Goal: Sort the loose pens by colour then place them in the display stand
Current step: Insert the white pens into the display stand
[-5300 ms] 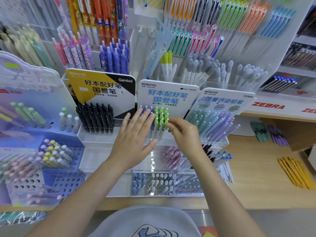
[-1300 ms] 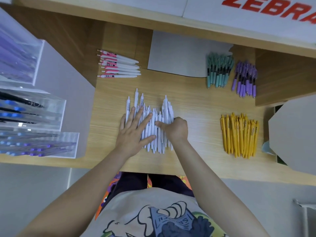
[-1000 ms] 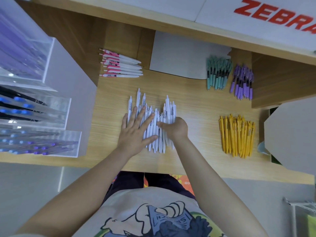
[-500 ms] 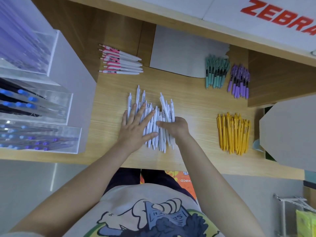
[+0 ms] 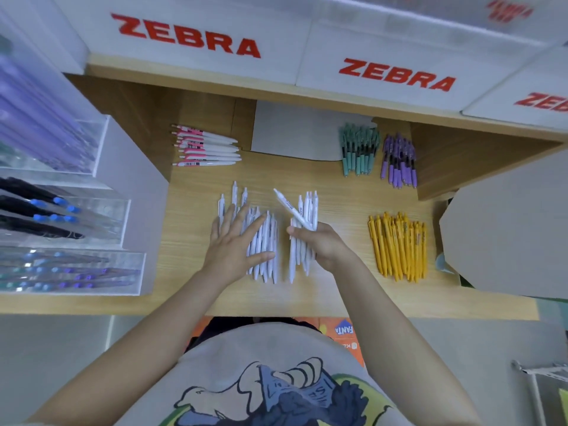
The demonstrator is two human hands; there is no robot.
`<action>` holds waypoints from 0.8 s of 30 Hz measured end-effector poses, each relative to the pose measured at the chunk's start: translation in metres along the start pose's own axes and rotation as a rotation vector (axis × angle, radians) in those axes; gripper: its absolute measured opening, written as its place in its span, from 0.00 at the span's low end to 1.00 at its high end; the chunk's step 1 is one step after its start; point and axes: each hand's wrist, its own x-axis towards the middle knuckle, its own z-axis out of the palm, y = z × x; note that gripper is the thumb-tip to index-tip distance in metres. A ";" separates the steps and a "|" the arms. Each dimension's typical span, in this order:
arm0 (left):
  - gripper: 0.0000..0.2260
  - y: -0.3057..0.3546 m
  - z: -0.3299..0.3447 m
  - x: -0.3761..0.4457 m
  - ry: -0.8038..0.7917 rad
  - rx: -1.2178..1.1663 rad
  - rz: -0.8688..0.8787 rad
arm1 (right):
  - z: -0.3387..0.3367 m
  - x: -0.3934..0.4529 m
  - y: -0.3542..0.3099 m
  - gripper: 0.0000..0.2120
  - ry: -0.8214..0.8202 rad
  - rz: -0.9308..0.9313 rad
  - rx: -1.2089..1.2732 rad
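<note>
Fingers of left hand (image 5: 233,250) flat on white pens (image 5: 264,247), right hand (image 5: 322,244) gripping some, gap between.

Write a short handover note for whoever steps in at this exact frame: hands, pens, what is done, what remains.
Left hand: flat, fingers spread, pressing the left batch of white pens on the wooden shelf.
Right hand: grips the right white batch, one white pen tilted up.
Done: pink-and-white pens, green pens, purple pens and yellow pens lie in separate piles.
Left: finish gathering the whites, then load every pile into the display stand.
</note>
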 end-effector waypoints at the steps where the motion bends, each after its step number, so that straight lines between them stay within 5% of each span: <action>1: 0.38 0.009 -0.004 -0.001 0.032 -0.085 -0.004 | -0.002 -0.003 -0.001 0.05 -0.033 -0.010 0.035; 3: 0.37 0.034 -0.016 -0.002 0.016 -0.411 -0.080 | -0.006 -0.011 -0.007 0.02 -0.125 -0.034 0.142; 8: 0.24 0.087 -0.030 0.011 -0.361 -1.155 -0.247 | -0.005 -0.027 -0.021 0.09 -0.242 -0.075 0.303; 15: 0.04 0.104 -0.023 0.024 -0.460 -1.153 -0.212 | -0.020 -0.022 -0.019 0.14 -0.213 -0.116 0.170; 24: 0.06 0.110 -0.012 0.025 -0.401 -1.147 -0.234 | -0.033 -0.017 -0.010 0.23 -0.261 -0.207 -0.042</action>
